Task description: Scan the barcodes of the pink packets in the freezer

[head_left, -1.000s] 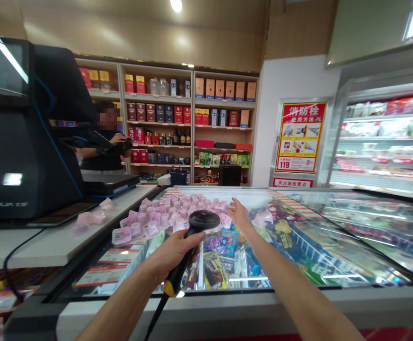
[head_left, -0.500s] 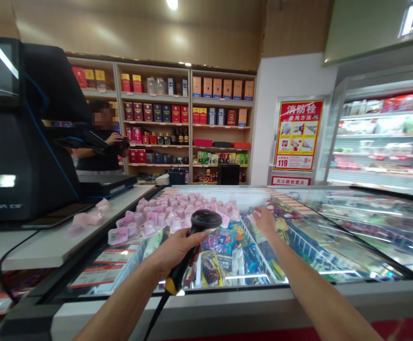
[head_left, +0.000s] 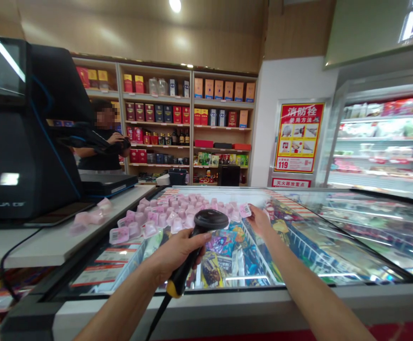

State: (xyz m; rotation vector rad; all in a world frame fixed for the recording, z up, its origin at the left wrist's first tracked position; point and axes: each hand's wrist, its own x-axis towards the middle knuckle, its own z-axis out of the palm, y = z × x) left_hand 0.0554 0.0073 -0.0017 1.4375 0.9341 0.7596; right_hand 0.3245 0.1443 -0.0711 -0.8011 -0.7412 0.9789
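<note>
Holding a black, yellow-ended plastic scanner [head_left: 185, 269] and a small pink plastic cup [head_left: 245, 210] over the white-rimmed, glass-topped freezer [head_left: 206, 310].
The left hand [head_left: 178, 250] wraps its fingers around the scanner's handle; the right hand [head_left: 261, 221] clamps the cup between its fingers above the freezer's middle. More pale pink cups [head_left: 171, 213] crowd the freezer's far left glass, and a black checkout terminal [head_left: 25, 156] stands left of the freezer.

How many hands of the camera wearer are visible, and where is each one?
2. The left hand grips the scanner; the right hand holds a pink cup. Both are over the freezer. The left is partly hidden behind the scanner.
</note>
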